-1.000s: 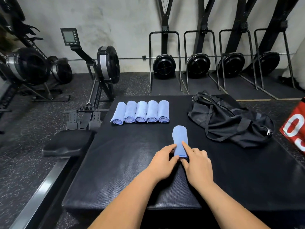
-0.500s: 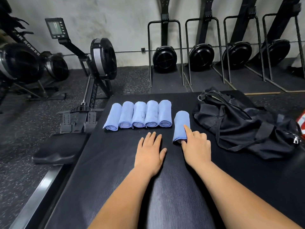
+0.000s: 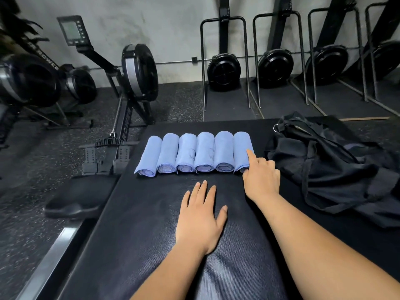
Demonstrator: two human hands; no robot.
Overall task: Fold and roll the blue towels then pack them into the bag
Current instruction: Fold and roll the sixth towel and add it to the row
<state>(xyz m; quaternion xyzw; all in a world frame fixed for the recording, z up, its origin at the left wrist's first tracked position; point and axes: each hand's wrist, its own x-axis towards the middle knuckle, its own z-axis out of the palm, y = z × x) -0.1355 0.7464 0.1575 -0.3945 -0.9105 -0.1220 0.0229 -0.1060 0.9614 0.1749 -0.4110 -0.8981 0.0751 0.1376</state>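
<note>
Sixth towel [image 3: 241, 151] joins the row [image 3: 186, 154], pushed by right hand [image 3: 262, 178], index straight, grasping nothing; left hand [image 3: 200, 217] lies flat, empty. Rolling looks done; bag [image 3: 324, 165] right of fingers needs opening.

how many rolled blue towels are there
6 rolled blue towels in one row on the black padded mat, left of the black fabric bag; the right hand touches the rightmost. The bag may hide more.
</note>
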